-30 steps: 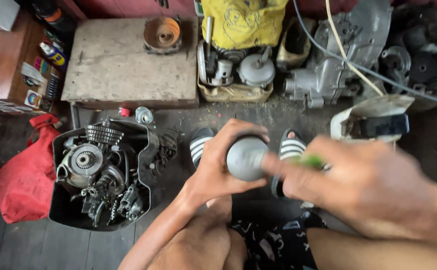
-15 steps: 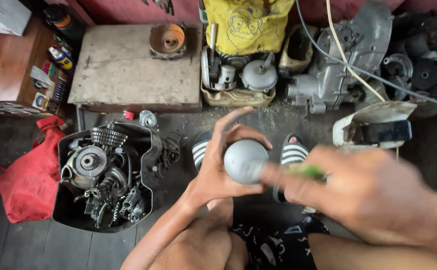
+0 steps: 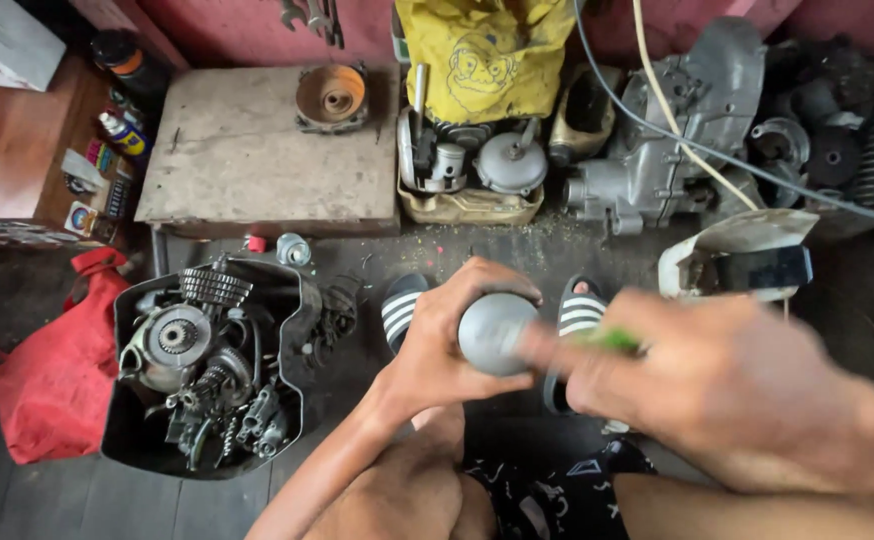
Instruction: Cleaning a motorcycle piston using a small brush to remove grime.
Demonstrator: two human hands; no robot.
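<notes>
Since the earlier frame, the right hand [image 3: 727,390] has drawn slightly outward along the grey rounded metal part [image 3: 492,333], and its blur shows it in motion; the part itself sits at much the same spot. That part is gripped in the left hand [image 3: 447,345], fingers wrapped over its top and thumb beneath, held above the person's knees and over the striped sandals [image 3: 402,305] on the floor. The right hand is closed on a small green item [image 3: 612,340], whose tip meets the part's right side; what kind of item it is cannot be told through the blur. To the left on the floor stands a black tray [image 3: 292,330] filled with gears and engine pieces, with a red cloth bag [image 3: 52,375] beside it. Behind the tray is a low wooden desk [image 3: 247,165] carrying a rusty round housing [image 3: 331,97]. Right of it, a tan tub [image 3: 467,205] holds a piston and other metal parts under a yellow cloth [image 3: 482,55]. A grey engine casing [image 3: 672,150] lies further right, crossed by cables.
</notes>
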